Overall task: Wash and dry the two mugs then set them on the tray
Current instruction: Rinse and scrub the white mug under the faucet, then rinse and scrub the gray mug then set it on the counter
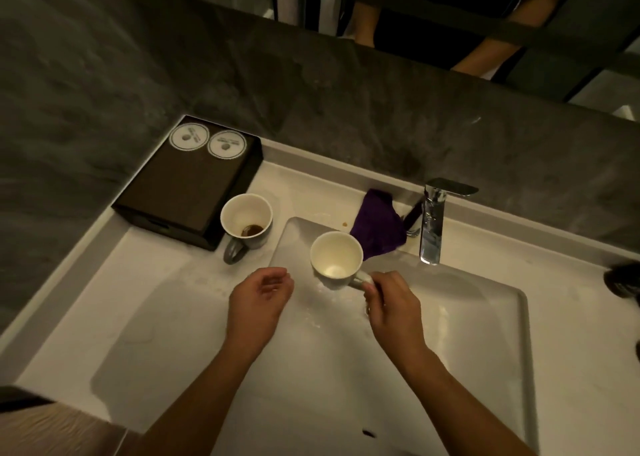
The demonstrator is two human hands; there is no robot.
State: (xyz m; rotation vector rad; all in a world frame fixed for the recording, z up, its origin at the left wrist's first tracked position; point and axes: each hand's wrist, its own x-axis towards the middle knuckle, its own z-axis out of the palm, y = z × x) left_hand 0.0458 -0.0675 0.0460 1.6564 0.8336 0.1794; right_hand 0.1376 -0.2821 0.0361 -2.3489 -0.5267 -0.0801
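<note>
My right hand (389, 303) grips the handle of a white mug (335, 259) and holds it upright over the sink basin (485, 351); its inside looks clean. To its left my left hand (258, 293) hovers with loosely curled fingers and nothing in it. A second mug (246, 221), grey outside and white inside, stands on the counter left of the basin with brown dregs at its bottom. Behind that mug sits a dark brown tray (180, 182) carrying two round white coasters (207, 140). A purple cloth (377, 227) lies crumpled beside the chrome tap (433, 220).
The white countertop (156, 300) is wet around the basin. A dark grey stone wall (311, 92) rises behind the sink, with a mirror above it. A dark object (623, 279) shows at the right edge of the counter.
</note>
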